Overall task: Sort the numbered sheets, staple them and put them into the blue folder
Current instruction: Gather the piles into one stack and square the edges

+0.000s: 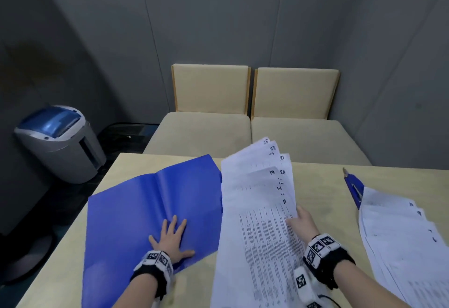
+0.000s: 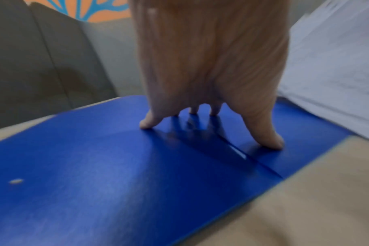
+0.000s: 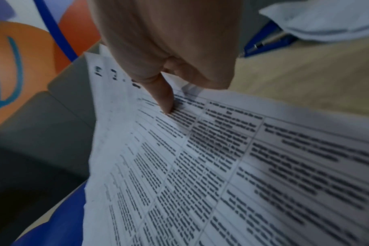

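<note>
The blue folder (image 1: 136, 213) lies spread open on the left half of the table. My left hand (image 1: 173, 239) presses flat on it near its crease, fingers spread (image 2: 209, 116). My right hand (image 1: 302, 220) grips a fanned stack of numbered sheets (image 1: 257, 210) by its right edge, thumb on top (image 3: 165, 99), and holds it lifted just right of the folder (image 2: 95, 183). Handwritten numbers from 11 up to 25 show at the fanned corners. A second fanned pile of sheets (image 1: 401, 239) lies at the right. A blue stapler (image 1: 353, 190) pokes out from under that pile.
The beige table (image 1: 323, 186) shows bare between the held stack and the right pile. Two beige chairs (image 1: 250, 118) stand behind the table. A grey and blue shredder bin (image 1: 60, 142) sits on the floor at the left.
</note>
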Tool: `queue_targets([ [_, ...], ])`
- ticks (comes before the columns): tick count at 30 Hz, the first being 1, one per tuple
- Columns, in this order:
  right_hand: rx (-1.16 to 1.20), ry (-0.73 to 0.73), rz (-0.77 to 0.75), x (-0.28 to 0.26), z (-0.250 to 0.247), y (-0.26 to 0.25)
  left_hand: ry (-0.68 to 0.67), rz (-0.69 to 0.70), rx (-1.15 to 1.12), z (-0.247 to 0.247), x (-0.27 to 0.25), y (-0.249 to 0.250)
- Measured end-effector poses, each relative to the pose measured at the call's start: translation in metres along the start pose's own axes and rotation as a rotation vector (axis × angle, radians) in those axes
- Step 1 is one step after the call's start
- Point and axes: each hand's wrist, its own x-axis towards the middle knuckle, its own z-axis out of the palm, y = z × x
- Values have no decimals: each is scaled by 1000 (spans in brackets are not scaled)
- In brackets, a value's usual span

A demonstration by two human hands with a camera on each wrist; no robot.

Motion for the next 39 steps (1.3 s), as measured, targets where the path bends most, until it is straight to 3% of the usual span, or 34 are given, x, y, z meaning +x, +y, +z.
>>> queue_targets([
  [3,66,6,-121,-9,-23,-22,13,25,-28,-33,6,2],
  [4,92,-4,-154,-12,-30,-31,46,55,-174,-46,5,13],
  [6,155,-23,-225,-19,-44,-50,75,152,-677,-75,-1,51],
  [8,199,-26,-278,-23,-56,-67,53,329,-1054,-104,-11,94],
  [10,237,-12,-319,-28,-67,-85,49,502,-1180,-127,-15,131],
  [13,342,39,-393,-35,-80,-102,153,622,-1332,-153,-21,169],
  [16,398,56,-416,-43,-92,-107,194,660,-1394,-165,-22,187],
  [22,240,54,-512,-54,-120,-113,-126,656,-1347,-164,-17,193],
  [25,186,74,-591,-59,-133,-116,-166,615,-1364,-158,-27,200],
  [28,236,102,-591,-61,-140,-111,-117,552,-1465,-153,-30,209],
  [33,329,160,-521,-56,-130,-98,-102,583,-1587,-153,-24,212],
  [37,385,170,-501,-49,-127,-95,-66,689,-1450,-163,-31,211],
  [39,368,92,-485,-44,-124,-91,14,646,-1400,-163,-31,214],
])
